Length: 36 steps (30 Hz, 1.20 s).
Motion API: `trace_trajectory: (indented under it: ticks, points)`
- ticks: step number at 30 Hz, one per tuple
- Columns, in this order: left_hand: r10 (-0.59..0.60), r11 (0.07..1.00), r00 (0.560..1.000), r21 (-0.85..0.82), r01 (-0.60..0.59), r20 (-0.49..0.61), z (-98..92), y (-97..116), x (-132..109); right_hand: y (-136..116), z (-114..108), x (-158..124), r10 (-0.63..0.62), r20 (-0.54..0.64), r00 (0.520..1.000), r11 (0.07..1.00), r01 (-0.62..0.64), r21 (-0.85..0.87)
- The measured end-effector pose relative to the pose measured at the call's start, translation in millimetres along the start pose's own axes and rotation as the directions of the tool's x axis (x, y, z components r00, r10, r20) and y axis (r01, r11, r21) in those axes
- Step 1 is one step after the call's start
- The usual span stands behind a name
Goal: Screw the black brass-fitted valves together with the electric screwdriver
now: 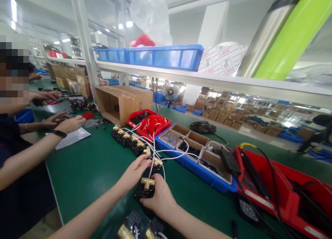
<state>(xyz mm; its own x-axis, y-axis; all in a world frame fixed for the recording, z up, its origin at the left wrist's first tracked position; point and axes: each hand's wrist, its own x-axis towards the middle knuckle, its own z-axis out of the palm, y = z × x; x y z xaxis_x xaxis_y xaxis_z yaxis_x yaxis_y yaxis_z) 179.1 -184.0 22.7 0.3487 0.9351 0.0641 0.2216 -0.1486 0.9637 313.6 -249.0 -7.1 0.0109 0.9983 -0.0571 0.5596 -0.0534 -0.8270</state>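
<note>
My right hand (162,196) is wrapped round the side of a black unit topped with a brass tee fitting (147,183), which rests on the green table. My left hand (135,172) is just beyond it, fingers closed and fingertips close to a white cable (151,170); what they pinch, if anything, is hidden. Behind my hands a row of similar black units with brass tees (134,139) runs away to the left, white cables trailing over them. Two more brass fittings (125,232) on black units lie at the bottom edge, partly cut off.
A blue tray with compartments (193,166) holds small parts. Red bins (278,201) with a black corded tool (255,175) stand right. A red tray (166,123) and a cardboard box (124,101) are behind. Co-workers' hands (68,124) work at left. A shelf (155,71) crosses above.
</note>
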Motion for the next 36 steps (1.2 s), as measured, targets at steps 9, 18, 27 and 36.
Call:
trace_trajectory:
  ticks: [9,18,27,36]
  points:
    - [0.127,0.968,0.987,0.206,-0.144,0.096,46.7,47,39,11,-12,-9,0.055,-0.026,0.998,0.998,-0.055,-0.01]
    - [0.129,0.706,0.991,0.699,-0.113,0.03,54.6,44,70,24,-24,-11,0.054,-0.046,0.997,0.996,-0.056,-0.063]
    - [0.462,0.727,0.885,0.546,-0.417,0.061,61.1,31,56,25,-23,-6,0.021,-0.07,0.997,0.999,-0.024,-0.047]
    - [0.633,0.62,0.705,0.335,-0.709,0.32,59.1,40,80,35,-28,-8,0.117,-0.232,0.966,0.99,-0.133,-0.056]
